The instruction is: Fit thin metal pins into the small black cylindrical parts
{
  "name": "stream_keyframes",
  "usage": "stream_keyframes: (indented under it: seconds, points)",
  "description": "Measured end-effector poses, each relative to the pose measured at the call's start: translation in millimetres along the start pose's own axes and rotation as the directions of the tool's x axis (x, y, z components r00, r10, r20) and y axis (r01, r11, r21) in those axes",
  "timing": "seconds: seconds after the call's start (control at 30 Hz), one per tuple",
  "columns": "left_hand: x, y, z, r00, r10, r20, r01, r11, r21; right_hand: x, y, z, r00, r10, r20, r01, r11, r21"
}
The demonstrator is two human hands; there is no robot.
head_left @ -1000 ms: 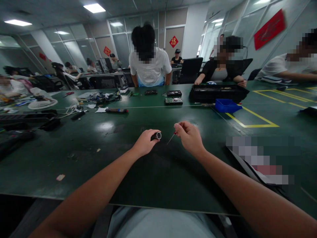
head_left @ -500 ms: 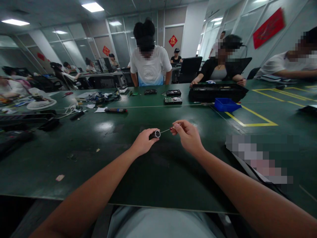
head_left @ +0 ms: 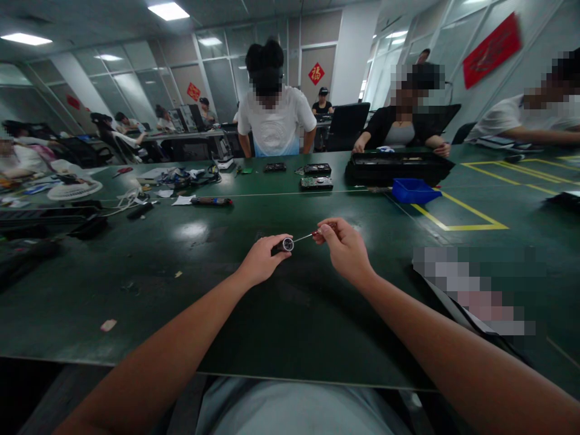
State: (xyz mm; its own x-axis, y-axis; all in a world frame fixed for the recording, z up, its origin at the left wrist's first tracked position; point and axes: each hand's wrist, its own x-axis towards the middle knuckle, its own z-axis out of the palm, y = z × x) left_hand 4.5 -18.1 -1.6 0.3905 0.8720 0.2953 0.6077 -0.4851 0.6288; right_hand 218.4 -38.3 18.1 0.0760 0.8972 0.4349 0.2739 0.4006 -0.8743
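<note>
My left hand [head_left: 263, 260] is closed around a small dark cylindrical part [head_left: 288, 244] with a pale ring at its end, held just above the green table [head_left: 290, 338]. Between the fingertips of my right hand [head_left: 347, 244] is the red handle of a screwdriver [head_left: 317, 233]. Its thin metal shaft points left and meets the ringed end of the part, or lies right beside it; the exact contact is too small to make out. My fingers cover most of the cylinder.
Two or three hard drives [head_left: 316, 182] lie across the table. A blue bin [head_left: 414, 191] stands by a long black housing [head_left: 399, 169], which a co-worker touches. Cables [head_left: 190, 176] and a dark bar-shaped part [head_left: 212, 201] lie left. A blurred-out flat item [head_left: 475, 296] is right.
My right hand and the screwdriver have shifted very slightly, the handle looking a little turned. My left hand still grips the cylinder in the same place.
</note>
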Motion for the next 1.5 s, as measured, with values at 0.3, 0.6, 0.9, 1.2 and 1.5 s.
stream_keyframes:
  seconds: [0.3,0.6,0.9,1.2,1.5]
  points:
    - [-1,-2,-0.7,0.999,0.024,-0.032,-0.022,0.999,0.048,-2,-8,-4,1.0,-0.007,-0.014,0.001,0.938,-0.345]
    - [-1,-4,-1.0,0.999,0.023,-0.023,-0.021,0.996,0.085,-5,-9,-3,0.991,-0.127,0.035,0.13,0.899,-0.418]
    - [-1,-5,-1.1,0.999,0.025,-0.026,-0.023,0.997,0.068,-7,-11,-4,0.979,-0.153,0.134,0.189,0.929,-0.319]
    - [-1,-5,-1.6,1.0,0.018,-0.024,-0.016,0.998,0.069,-7,-11,-4,0.963,-0.132,0.236,0.199,0.936,-0.29]
    - [-1,-4,-1.5,1.0,0.024,-0.017,-0.023,0.997,0.067,-8,-16,-2,0.973,-0.1,0.208,0.173,0.913,-0.369]
